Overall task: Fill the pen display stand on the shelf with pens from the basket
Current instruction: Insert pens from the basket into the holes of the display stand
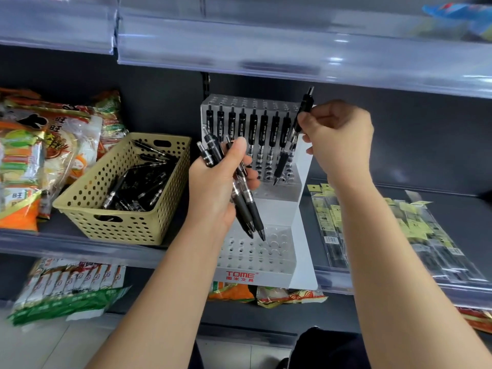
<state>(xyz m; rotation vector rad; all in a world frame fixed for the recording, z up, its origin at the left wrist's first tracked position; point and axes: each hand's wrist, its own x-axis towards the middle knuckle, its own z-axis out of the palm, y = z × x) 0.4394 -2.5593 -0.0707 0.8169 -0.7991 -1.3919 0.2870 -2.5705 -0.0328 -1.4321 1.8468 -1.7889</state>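
Holding black pens [133, 187], a perforated basket [87, 194] beside stand [266, 257]

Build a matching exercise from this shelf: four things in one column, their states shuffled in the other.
1. basket
2. left hand
3. right hand
4. display stand's lowest tier

A. pinches one pen
B. holes unfilled
C. holds loose black pens
D. grips several pens

Pairs: 1-C, 2-D, 3-A, 4-B
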